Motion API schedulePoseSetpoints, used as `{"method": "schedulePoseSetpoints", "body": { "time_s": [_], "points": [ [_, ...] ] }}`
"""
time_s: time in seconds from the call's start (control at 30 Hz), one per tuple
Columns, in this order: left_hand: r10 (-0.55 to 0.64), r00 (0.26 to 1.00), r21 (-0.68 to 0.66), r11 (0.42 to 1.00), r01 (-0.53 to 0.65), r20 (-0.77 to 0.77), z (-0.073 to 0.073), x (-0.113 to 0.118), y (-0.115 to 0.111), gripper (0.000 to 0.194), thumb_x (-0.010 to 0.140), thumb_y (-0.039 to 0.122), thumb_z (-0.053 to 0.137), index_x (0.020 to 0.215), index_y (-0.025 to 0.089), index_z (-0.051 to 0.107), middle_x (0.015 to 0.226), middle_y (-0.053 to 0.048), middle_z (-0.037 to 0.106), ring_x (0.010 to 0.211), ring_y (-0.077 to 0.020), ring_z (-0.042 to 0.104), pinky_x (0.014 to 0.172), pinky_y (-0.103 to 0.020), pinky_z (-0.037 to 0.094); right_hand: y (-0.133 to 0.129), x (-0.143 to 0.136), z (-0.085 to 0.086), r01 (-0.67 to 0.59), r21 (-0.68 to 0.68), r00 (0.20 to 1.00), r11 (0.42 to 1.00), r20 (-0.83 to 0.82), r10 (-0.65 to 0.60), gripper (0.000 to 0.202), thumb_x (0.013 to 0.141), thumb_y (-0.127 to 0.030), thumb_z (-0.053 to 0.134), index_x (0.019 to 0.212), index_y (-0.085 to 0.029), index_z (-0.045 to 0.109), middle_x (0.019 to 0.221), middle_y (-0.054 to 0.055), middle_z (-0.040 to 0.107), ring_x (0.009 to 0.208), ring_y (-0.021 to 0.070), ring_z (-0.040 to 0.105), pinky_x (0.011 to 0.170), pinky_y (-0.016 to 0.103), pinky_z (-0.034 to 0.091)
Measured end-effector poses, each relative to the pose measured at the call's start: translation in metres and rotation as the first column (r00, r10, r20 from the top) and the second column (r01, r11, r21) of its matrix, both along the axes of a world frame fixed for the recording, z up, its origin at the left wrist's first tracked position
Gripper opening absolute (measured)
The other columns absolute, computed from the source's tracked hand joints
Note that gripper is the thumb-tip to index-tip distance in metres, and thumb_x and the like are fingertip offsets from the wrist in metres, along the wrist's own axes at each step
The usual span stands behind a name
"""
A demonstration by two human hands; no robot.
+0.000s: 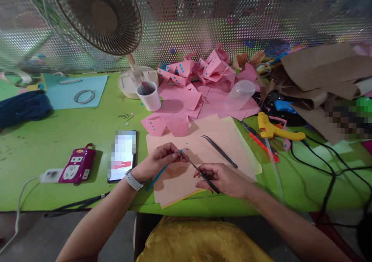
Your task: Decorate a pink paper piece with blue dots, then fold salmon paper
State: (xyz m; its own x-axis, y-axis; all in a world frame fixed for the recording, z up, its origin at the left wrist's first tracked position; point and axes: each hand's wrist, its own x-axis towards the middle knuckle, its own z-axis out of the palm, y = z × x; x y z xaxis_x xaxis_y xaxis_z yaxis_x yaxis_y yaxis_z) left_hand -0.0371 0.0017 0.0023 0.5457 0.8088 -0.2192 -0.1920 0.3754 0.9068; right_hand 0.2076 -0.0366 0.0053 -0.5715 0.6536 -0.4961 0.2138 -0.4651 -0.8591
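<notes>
worktop (72, 138): bright green
paper sheet (209, 153): pale peach
folded papers (200, 72): pink, blue dots
strip (158, 174): blue
glue gun (274, 130): yellow
cup (149, 96): white

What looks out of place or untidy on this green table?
The clear plastic cup lies tipped on its side on the pink paper pieces, which are heaped loosely. A second pair of tweezers lies loose on the peach sheet. Nothing looks spilled.

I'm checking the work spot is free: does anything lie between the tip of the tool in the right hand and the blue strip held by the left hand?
Nothing visible does. The right hand holds dark tweezers whose tip already meets the blue strip pinched in the left hand, above the bare peach paper.
</notes>
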Motion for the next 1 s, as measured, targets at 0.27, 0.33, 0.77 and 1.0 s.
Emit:
{"method": "schedulePoseSetpoints", "body": {
  "time_s": [0.27,0.33,0.77,1.0],
  "points": [
    [-0.002,1.0,0.005,1.0,0.002,0.014,-0.0025,-0.0013,0.0002,0.016,0.091,0.03,0.067,0.091,0.014,0.063,0.101,-0.01,0.074,0.1,-0.018,0.071,0.095,-0.031,0.053,-0.0012,0.0003,-0.0051,-0.004,0.01,1.0,1.0,-0.007,0.004,0.049,0.069,-0.054,0.081,0.093,-0.016,0.062,0.075,-0.002,0.054,0.065,0.0104,0.046,0.055,0.022,0.038],
    [-0.005,1.0,0.01,1.0,0.005,0.025,-0.0036,-0.0014,0.0004,0.015,0.092,0.029,0.067,0.091,0.014,0.063,0.101,-0.009,0.074,0.1,-0.0176,0.071,0.095,-0.031,0.053,-0.0014,0.0,-0.0056,0.001,0.024,1.0,1.0,-0.007,-0.001,0.048,0.069,-0.053,0.081,0.093,-0.016,0.062,0.077,-0.001,0.055,0.07,0.0115,0.049,0.056,0.022,0.038],
    [0.016,0.999,-0.061,0.998,-0.014,0.04,-0.009,0.0008,0.0015,0.019,0.087,0.031,0.073,0.087,0.014,0.063,0.098,-0.01,0.075,0.097,-0.0173,0.072,0.095,-0.03,0.054,-0.0023,-0.0025,-0.0033,0.018,0.025,1.0,1.0,0.017,-0.018,0.047,0.07,-0.052,0.08,0.093,-0.015,0.063,0.075,-0.002,0.055,0.068,0.0105,0.047,0.056,0.023,0.035],
    [0.029,0.999,-0.056,0.998,-0.028,0.03,-0.0074,0.0018,0.0006,0.023,0.085,0.033,0.075,0.086,0.014,0.062,0.098,-0.011,0.075,0.095,-0.0177,0.072,0.092,-0.03,0.056,-0.0033,-0.0044,-0.0044,0.04,0.07,0.999,0.997,0.019,-0.041,0.048,0.067,-0.054,0.081,0.09,-0.016,0.062,0.079,0.0,0.061,0.075,0.0139,0.056,0.067,0.025,0.042]
  ]
}}
